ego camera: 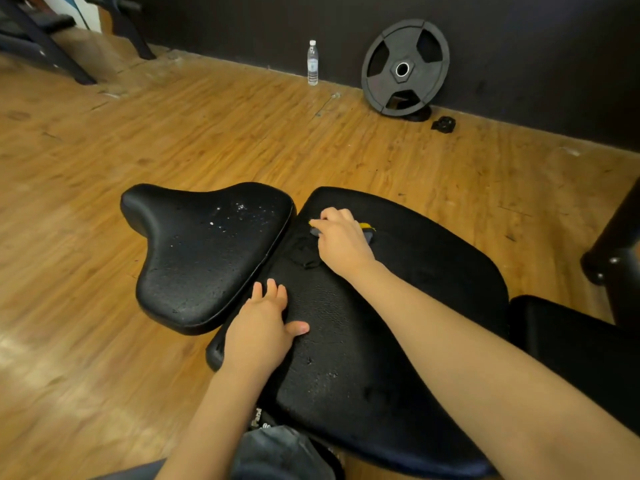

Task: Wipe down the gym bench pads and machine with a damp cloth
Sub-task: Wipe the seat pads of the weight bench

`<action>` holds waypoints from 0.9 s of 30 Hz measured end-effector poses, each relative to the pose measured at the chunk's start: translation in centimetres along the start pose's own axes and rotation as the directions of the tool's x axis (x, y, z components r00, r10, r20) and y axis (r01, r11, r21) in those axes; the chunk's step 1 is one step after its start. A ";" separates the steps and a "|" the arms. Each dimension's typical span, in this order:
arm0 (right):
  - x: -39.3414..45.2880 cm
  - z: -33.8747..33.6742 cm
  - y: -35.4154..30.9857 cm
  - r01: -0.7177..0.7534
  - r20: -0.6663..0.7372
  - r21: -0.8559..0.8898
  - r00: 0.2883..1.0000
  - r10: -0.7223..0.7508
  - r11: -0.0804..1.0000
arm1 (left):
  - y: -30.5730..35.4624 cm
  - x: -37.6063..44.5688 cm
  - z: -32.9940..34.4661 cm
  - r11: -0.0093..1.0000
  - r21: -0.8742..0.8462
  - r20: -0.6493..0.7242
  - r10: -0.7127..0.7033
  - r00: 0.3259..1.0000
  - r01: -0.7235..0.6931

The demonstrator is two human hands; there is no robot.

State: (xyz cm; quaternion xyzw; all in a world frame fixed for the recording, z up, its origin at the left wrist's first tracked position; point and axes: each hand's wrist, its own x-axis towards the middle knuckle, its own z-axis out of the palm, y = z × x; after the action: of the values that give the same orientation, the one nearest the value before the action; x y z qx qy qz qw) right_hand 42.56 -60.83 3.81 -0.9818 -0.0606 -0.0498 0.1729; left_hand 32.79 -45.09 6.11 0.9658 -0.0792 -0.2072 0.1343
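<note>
A long black back pad runs from the bottom centre toward the middle of the view. Beside it on the left sits the black seat pad, speckled with water drops. My right hand presses a grey cloth with a yellow edge onto the far end of the back pad; most of the cloth is hidden under the hand. My left hand lies flat on the back pad's left edge, fingers spread, holding nothing.
A wooden floor surrounds the bench. A black weight plate leans on the dark wall, with a water bottle standing to its left. A black machine post rises at the right edge. Other machine frames stand at the far left.
</note>
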 end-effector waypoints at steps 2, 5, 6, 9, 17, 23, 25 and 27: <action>-2.2 -0.7 2.1 -0.075 -0.040 0.047 0.996 0.077 0.996 | 0.1 -0.1 0.0 1.000 -0.005 -0.008 -0.003 1.000 0.003; -6.9 -2.1 5.7 -0.234 -0.090 0.088 0.966 0.242 0.968 | 0.2 -0.2 -0.1 1.000 -0.008 -0.007 -0.010 1.000 0.010; -8.9 -2.5 7.1 -0.283 -0.104 0.090 0.951 0.292 0.955 | 0.2 -0.2 -0.1 1.000 -0.004 -0.005 -0.014 1.000 0.014; -14.4 -3.8 10.7 -0.398 -0.188 0.088 0.894 0.408 0.913 | 0.4 -0.3 0.0 1.000 -0.004 -0.008 -0.023 1.000 0.023; -19.7 -4.3 12.8 -0.622 -0.262 0.132 0.729 0.632 0.772 | 0.3 -0.6 0.1 1.000 -0.015 -0.013 -0.021 1.000 0.021; -16.9 -3.5 9.5 -0.691 -0.282 0.214 0.632 0.721 0.690 | 0.4 -0.4 0.3 0.999 -0.031 -0.024 -0.031 0.999 0.030; -15.1 -3.0 7.5 -0.649 -0.244 0.200 0.692 0.679 0.734 | 0.4 -0.4 0.3 0.999 -0.035 -0.020 -0.034 0.999 0.033; -13.0 -2.5 5.0 -0.578 -0.208 0.186 0.767 0.607 0.795 | 0.4 -0.3 0.3 0.999 -0.036 -0.015 -0.034 0.999 0.034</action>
State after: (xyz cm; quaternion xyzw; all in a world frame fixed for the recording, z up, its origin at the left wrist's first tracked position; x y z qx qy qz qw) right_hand 30.24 -67.68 2.96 -0.9244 0.2725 -0.1158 0.2404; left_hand 32.37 -45.51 6.10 0.9660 -0.0581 -0.2033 0.1488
